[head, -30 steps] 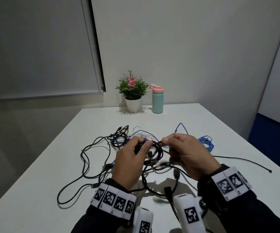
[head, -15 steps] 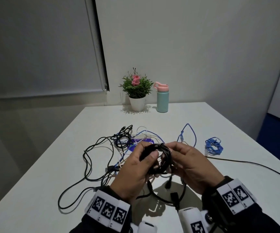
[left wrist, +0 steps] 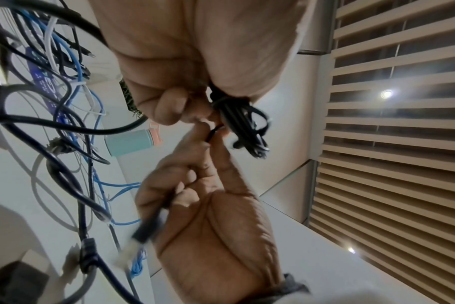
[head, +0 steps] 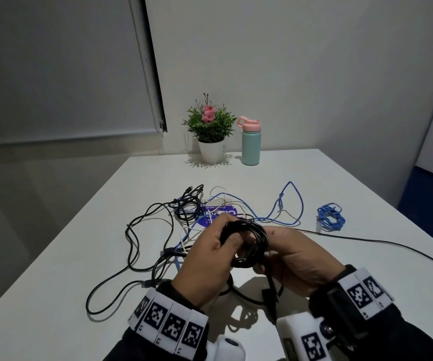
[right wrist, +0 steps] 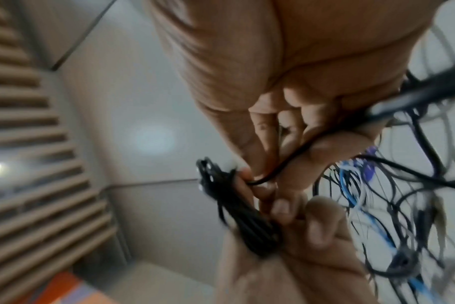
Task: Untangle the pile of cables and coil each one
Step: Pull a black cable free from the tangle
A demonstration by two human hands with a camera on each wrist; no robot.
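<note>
Both hands have lifted toward the camera; left hand [head: 210,259] clutches the black coil [head: 249,243], right hand [head: 298,261] pinches its tail above the surface [head: 67,269].

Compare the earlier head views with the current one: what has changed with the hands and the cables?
The hands, left hand and right hand, have lifted the black coil toward the person, gathering its loops tighter. The blue bundle, tangled pile, plant and bottle stayed put.

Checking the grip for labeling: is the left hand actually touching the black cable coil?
Touching. The head view shows the left hand with its fingers wrapped round the black cable coil; the left wrist view shows the bundle clamped there too.
</note>
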